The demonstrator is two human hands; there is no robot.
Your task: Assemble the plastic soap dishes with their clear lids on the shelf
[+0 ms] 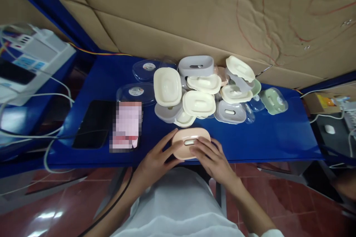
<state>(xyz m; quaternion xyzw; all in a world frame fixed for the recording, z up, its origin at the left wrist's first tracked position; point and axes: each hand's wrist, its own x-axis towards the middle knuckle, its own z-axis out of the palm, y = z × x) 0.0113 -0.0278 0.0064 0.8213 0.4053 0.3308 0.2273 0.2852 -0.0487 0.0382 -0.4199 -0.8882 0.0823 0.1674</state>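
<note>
A peach-pink oval plastic soap dish lies at the near edge of the blue table, right in front of me. My left hand grips its left side, fingers spread along the rim. My right hand holds its right side, with fingertips on the small slot in its middle. Just behind it lies a heap of similar dishes and lids: cream ones, grey ones and a pale green one.
Clear oval lids with round stickers lie at the back left. A black phone and a blurred pink card lie to the left. White devices with cables sit far left, cardboard behind, a box right.
</note>
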